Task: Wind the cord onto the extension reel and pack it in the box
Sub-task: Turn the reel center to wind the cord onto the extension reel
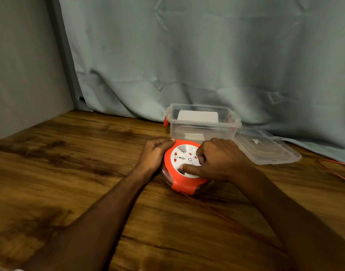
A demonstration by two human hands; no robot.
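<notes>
The round extension reel (184, 184), orange with a white socket face, lies flat on the wooden table (70, 163). My left hand (155, 153) grips its left rim. My right hand (220, 159) rests on the white face, thumb and fingers pressed into it. A thin orange cord (226, 218) leaves the reel's near edge and runs right across the table, with another stretch of cord (335, 169) at the far right. The clear plastic box (205, 124) with orange latches stands open just behind the reel; something white lies inside.
The box's clear lid (267, 147) lies flat to the right of the box. A grey-green curtain (206, 55) hangs behind the table and a grey wall (21, 65) closes the left side.
</notes>
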